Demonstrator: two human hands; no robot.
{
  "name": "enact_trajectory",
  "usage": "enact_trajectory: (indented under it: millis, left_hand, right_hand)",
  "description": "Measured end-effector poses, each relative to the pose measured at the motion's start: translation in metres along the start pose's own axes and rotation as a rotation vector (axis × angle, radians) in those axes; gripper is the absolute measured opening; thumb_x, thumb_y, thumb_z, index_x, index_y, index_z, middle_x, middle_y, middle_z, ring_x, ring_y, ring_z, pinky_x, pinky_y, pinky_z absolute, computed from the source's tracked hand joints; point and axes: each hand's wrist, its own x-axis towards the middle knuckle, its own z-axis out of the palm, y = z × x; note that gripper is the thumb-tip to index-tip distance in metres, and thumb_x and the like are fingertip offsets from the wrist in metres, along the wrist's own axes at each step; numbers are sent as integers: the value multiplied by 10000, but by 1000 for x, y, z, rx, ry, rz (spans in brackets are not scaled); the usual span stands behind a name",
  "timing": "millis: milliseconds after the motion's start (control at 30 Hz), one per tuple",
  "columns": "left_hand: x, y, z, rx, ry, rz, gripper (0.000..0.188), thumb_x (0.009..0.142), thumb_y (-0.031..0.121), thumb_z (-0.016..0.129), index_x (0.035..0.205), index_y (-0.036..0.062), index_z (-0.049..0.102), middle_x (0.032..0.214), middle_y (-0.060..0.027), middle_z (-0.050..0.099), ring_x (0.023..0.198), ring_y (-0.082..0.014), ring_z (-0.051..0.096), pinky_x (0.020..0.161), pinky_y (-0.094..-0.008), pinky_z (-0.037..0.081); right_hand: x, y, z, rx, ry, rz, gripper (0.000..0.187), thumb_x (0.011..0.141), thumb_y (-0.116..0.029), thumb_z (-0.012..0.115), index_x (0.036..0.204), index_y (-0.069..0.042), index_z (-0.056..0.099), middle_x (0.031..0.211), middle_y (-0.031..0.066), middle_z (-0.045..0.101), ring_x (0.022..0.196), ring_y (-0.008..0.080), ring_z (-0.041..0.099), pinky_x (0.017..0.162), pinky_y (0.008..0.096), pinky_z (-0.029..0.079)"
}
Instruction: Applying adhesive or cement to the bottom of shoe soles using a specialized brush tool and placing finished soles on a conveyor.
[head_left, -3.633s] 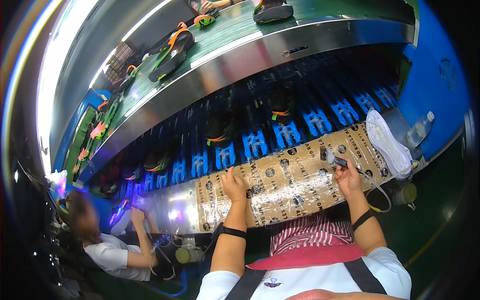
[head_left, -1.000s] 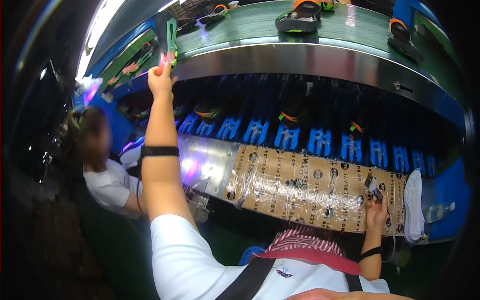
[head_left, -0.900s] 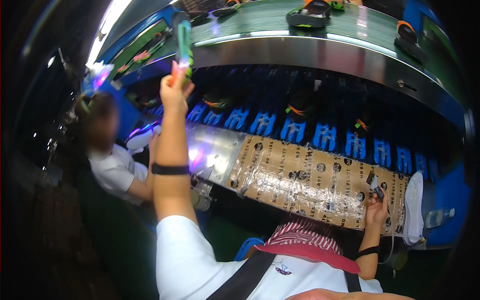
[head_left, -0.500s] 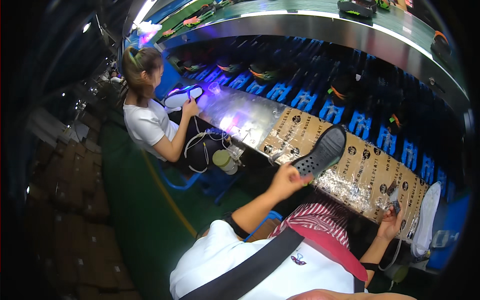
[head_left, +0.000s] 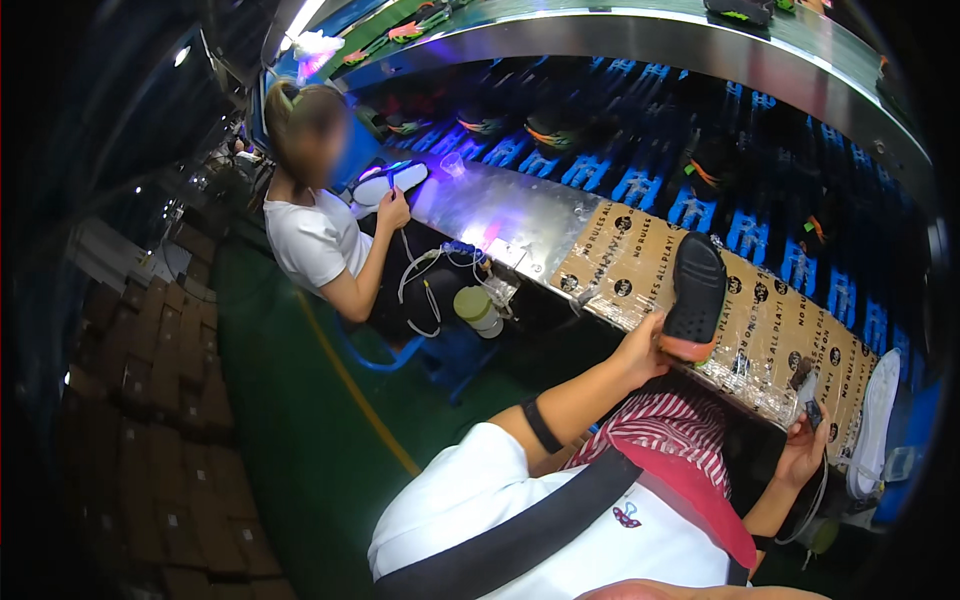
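A long bench (head_left: 530,205) stretches ahead of the person, part of it under a shiny printed cardboard sheet (head_left: 640,255). Over the cardboard is a black shoe (head_left: 697,290), its long axis pointing away from the person; whether it touches the sheet is unclear. The left hand (head_left: 645,350), the nearer one, has its fingers closed around the shoe's coral near end. The right hand (head_left: 803,452), apart to the shoe's right, grips a small brush-like tool (head_left: 810,400), tip away from the person
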Motion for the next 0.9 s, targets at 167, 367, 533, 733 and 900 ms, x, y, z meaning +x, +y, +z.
enact_trajectory:
  millis: [167, 367, 533, 733, 900]
  left_hand:
    - [41, -8, 12, -632, -319, -25, 594, 839, 535, 401, 1147, 38, 511, 1060, -127, 557, 943, -269, 533, 795, -374, 459]
    - [83, -30, -20, -651, -610, -35, 594, 815, 442, 445, 1173, -31, 475, 1078, -234, 525, 937, -330, 543, 792, -421, 495]
    - [51, -50, 23, -461, -456, -16, 652, 834, 455, 376, 1276, -24, 409, 1205, -217, 491, 1078, -350, 520, 888, -508, 450]
    - [48, -80, 33, -370, -599, -102, 749, 830, 578, 398, 1294, -10, 386, 1213, -221, 484, 1064, -348, 530, 899, -496, 451]
    - [36, -93, 45, -467, -609, -221, 681, 843, 563, 429, 1317, 75, 392, 1268, -161, 478, 1104, -310, 524, 918, -435, 456]
  right_hand:
    - [-9, 5, 3, -56, 43, 33, 389, 910, -245, 510, 1213, -6, 460, 938, 107, 556, 787, 148, 534, 632, 231, 448]
    - [-2, 4, 44, -56, 44, 57, 286, 852, -111, 572, 1099, 29, 531, 891, 141, 609, 721, 189, 599, 615, 280, 488]
    - [-4, -6, 53, -112, 44, 75, 241, 845, -73, 564, 1057, 39, 548, 854, 148, 640, 680, 154, 614, 607, 230, 508]
    - [3, -13, 85, -322, -72, 112, 205, 827, -39, 580, 1014, 43, 576, 808, 115, 646, 626, 90, 587, 583, 201, 487]
    - [10, -10, 117, -638, -76, -60, 190, 759, -96, 654, 913, 12, 622, 738, 66, 628, 636, 99, 595, 566, 243, 479]
